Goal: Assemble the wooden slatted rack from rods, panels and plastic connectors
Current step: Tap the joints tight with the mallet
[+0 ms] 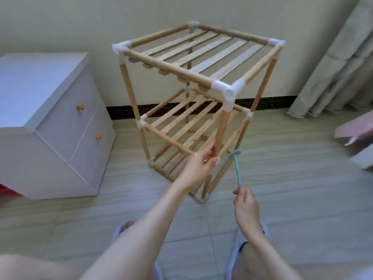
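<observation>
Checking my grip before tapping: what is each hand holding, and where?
Left hand grips the rack's near upright rod at its lower end. Right hand pinches the hammer's handle end.

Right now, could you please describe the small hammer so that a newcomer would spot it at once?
Find the three-tier wooden slatted rack standing on the tiled floor beside the white drawer cabinet. Near its front corner post, the right hand pinches a thin, pale teal plastic hammer by its handle end. It is the only teal thing among wood and white connectors.
</observation>
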Action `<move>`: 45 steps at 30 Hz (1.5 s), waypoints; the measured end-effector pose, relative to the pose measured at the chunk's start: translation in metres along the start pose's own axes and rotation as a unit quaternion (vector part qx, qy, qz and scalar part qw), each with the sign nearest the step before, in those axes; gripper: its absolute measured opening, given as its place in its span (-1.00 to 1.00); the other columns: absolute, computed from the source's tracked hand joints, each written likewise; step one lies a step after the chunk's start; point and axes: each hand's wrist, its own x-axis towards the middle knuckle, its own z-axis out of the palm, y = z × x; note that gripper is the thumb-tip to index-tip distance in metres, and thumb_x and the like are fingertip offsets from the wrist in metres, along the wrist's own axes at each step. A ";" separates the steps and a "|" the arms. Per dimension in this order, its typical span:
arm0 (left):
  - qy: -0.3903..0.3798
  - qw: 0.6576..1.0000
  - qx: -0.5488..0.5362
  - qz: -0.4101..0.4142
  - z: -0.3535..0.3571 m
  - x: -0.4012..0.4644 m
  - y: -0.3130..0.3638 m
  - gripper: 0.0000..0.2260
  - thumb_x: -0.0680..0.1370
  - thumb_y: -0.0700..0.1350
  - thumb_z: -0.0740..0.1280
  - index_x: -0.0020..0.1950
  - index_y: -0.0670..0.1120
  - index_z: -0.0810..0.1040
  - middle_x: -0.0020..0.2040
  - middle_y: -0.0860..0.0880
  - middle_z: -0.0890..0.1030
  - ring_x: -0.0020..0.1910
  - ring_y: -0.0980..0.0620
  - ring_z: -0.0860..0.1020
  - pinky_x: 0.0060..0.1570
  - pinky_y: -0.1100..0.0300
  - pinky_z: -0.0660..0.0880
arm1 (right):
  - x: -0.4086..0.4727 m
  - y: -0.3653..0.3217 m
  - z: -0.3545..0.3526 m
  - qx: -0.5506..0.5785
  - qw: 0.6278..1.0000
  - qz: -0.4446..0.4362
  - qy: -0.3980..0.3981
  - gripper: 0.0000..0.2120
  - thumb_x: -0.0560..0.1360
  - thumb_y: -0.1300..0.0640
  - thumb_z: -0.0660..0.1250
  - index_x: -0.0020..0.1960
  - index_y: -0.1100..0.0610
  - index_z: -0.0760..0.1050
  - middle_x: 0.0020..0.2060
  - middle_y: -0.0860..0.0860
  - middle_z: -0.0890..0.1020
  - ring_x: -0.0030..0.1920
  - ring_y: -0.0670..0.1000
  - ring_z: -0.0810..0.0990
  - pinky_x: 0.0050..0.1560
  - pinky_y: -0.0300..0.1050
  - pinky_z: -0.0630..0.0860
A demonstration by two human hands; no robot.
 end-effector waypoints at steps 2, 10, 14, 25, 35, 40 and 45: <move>-0.121 0.993 0.011 0.000 0.024 0.001 0.008 -0.51 0.60 -0.22 0.21 0.51 -0.02 0.18 0.40 0.18 0.28 0.41 0.16 0.28 0.39 0.19 0.25 | 0.006 0.010 -0.019 0.005 0.999 0.018 0.032 -0.73 0.63 0.18 0.01 -0.15 0.17 0.41 -0.38 0.01 0.45 -0.20 0.13 0.45 -0.22 -0.08 0.25; 0.267 0.963 0.045 0.002 -0.049 -0.006 -0.008 -0.82 0.58 -0.29 0.19 0.11 -0.07 0.45 0.11 -0.04 0.51 0.14 0.02 0.51 0.07 0.28 0.49 | -0.018 0.020 -0.036 0.054 0.990 -0.036 0.127 -0.72 0.58 0.03 0.04 -0.29 0.01 0.29 -0.47 -0.04 0.40 -0.43 -0.09 0.43 -0.32 -0.08 0.36; 0.337 0.931 0.074 -0.116 -0.118 0.003 -0.022 -0.56 0.61 -0.18 0.16 0.46 -0.14 0.13 0.45 -0.13 0.19 0.40 -0.06 0.26 0.39 0.03 0.25 | -0.034 0.016 -0.023 0.058 0.988 -0.105 0.093 -0.76 0.48 -0.09 0.06 -0.33 -0.04 0.26 -0.57 -0.08 0.32 -0.48 -0.18 0.39 -0.43 -0.21 0.20; 0.186 0.975 0.082 -0.093 -0.143 0.031 -0.010 -0.71 0.65 -0.05 0.11 0.33 -0.11 0.37 0.18 -0.02 0.42 0.17 0.03 0.41 0.10 0.17 0.34 | 0.013 -0.047 0.028 -0.158 0.959 -0.180 -0.154 -0.72 0.64 0.03 -0.02 0.00 0.15 0.40 -0.33 0.02 0.48 -0.28 0.13 0.51 -0.34 -0.04 0.26; 0.222 0.971 0.090 -0.002 -0.108 -0.012 -0.034 -0.88 0.61 -0.16 0.19 0.02 -0.06 0.52 -0.03 -0.12 0.58 -0.02 -0.06 0.58 0.06 -0.09 0.55 | 0.003 -0.071 0.035 -0.191 0.944 -0.191 -0.187 -0.67 0.64 -0.01 -0.04 0.06 0.12 0.44 -0.34 -0.03 0.49 -0.37 -0.04 0.46 -0.41 -0.15 0.35; 0.224 0.970 0.094 0.009 -0.103 -0.019 -0.031 -0.89 0.61 -0.18 0.21 0.03 -0.07 0.53 -0.01 -0.08 0.57 -0.02 -0.02 0.59 0.05 -0.05 0.56 | -0.017 -0.062 0.014 -0.047 0.968 -0.224 -0.099 -0.81 0.62 0.05 0.02 -0.07 0.07 0.35 -0.48 -0.09 0.42 -0.54 -0.12 0.39 -0.54 -0.27 0.25; 0.222 0.972 0.080 0.002 -0.100 -0.021 -0.028 -0.89 0.60 -0.19 0.21 0.03 -0.08 0.52 0.01 -0.13 0.57 -0.03 -0.01 0.59 0.03 0.06 0.57 | -0.018 -0.042 0.024 -0.237 0.943 -0.164 -0.168 -0.65 0.64 -0.01 -0.04 0.05 0.16 0.45 -0.31 0.03 0.57 -0.31 0.03 0.57 -0.36 -0.07 0.41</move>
